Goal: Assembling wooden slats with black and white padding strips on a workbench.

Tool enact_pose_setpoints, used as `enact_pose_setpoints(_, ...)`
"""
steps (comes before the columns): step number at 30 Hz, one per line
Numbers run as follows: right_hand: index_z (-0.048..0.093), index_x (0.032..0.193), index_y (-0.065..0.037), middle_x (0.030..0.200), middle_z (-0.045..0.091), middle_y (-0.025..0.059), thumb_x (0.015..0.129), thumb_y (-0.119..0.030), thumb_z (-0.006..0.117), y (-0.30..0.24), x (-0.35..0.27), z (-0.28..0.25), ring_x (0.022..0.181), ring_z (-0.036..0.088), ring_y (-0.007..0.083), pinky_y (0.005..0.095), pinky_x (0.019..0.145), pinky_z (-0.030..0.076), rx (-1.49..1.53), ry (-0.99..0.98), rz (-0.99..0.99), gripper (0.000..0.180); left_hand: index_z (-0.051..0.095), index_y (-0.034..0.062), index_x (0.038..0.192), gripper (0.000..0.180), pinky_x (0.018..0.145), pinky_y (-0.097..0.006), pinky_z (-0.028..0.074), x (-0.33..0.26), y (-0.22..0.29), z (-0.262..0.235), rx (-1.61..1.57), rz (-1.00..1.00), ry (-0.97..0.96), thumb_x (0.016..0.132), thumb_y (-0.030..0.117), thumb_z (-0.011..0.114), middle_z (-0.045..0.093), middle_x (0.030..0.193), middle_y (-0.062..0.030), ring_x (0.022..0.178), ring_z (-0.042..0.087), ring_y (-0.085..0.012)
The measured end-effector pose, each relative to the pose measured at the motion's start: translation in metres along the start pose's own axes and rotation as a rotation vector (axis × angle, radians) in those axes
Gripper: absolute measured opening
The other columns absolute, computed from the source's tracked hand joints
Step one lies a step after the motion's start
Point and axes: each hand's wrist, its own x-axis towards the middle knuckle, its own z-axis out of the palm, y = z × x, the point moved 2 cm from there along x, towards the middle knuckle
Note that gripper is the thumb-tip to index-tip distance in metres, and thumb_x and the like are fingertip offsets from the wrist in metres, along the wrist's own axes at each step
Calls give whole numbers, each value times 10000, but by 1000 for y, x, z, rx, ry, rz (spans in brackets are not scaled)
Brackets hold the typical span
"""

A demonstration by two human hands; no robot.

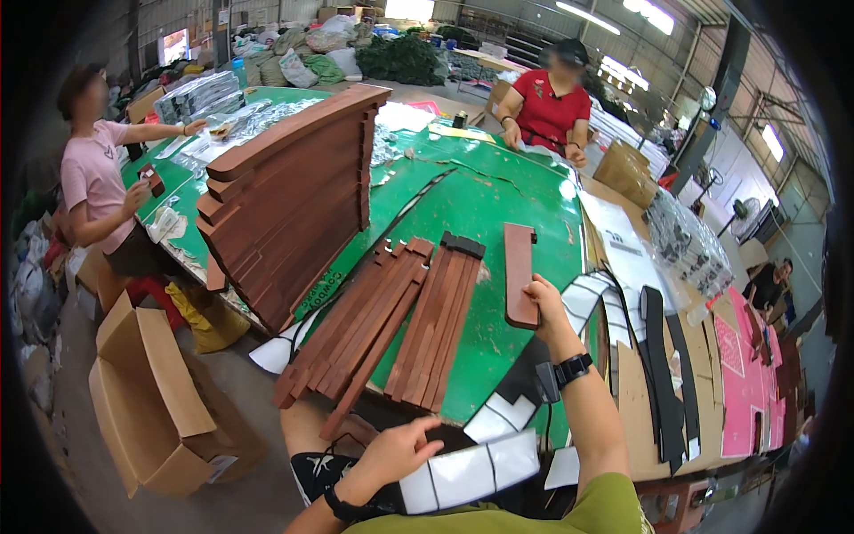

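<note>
A short reddish-brown flat strip point(519, 276) with a rounded end is gripped by my right hand point(549, 307) at its near end, over the green table. My left hand point(400, 452) is low, near my lap, with fingers apart beside a strip of glossy white rectangles with dark lines point(471, 472). I cannot tell whether its fingertips touch that strip. Two bundles of long reddish-brown strips lie ahead of my left hand: a left bundle point(360, 325) and a right bundle point(436, 329) with a black piece point(463, 244) across its far end. Several strips overhang the near table edge.
A tall stack of brown strips point(285, 191) stands on the green table point(525, 196). An open cardboard box point(160, 400) sits on the floor at left. Black strips point(658, 374) and pink boards point(743, 374) lie at right. One person point(98, 169) stands left, another point(547, 102) across the table.
</note>
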Motion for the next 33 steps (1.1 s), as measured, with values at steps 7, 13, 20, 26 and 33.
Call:
enact_pose_setpoints(7, 578, 1236, -76, 1089, 634, 80, 896, -234, 650, 10, 161, -59, 1013, 627, 213, 387, 866, 509, 138, -20, -101, 382, 687, 75, 1189, 384, 655, -368, 543, -5, -21, -14, 19, -64, -166, 917, 341, 735, 708, 819, -113, 722, 688, -289)
enact_pose_setpoints(13, 419, 1476, 68, 1467, 495, 270, 938, -349, 684, 27, 184, -71, 1353, 495, 346, 450, 1108, 401, -549, 548, -257, 730, 699, 53, 1149, 346, 759, -374, 553, -4, -20, -21, -93, -134, -284, 936, 326, 709, 737, 998, -145, 885, 721, -321)
enact_pose_setpoints(20, 587, 1324, 60, 1227, 680, 108, 992, -117, 617, -50, 37, 20, 1094, 646, 156, 288, 909, 501, -304, -129, -360, 377, 685, 27, 1147, 281, 786, -335, 547, 14, 2, -44, -199, -154, -197, 917, 182, 732, 743, 1013, -125, 899, 725, -242)
enact_pose_setpoints(26, 716, 1090, -34, 1097, 699, 110, 871, 12, 688, -69, -167, 46, 955, 683, 224, 337, 873, 537, -852, -616, -781, 225, 644, -10, 1166, 282, 795, -303, 545, 18, 26, -44, -165, -149, 171, 924, 113, 719, 750, 987, -141, 907, 730, -188)
enact_pose_setpoints(33, 713, 1068, -68, 1155, 633, 129, 783, -151, 820, -7, -256, 61, 1012, 622, 320, 433, 878, 495, -993, -666, -910, 315, 575, -40, 1261, 326, 847, -256, 520, 29, 44, -27, -479, -160, 234, 995, 132, 653, 721, 1074, -91, 979, 655, -93)
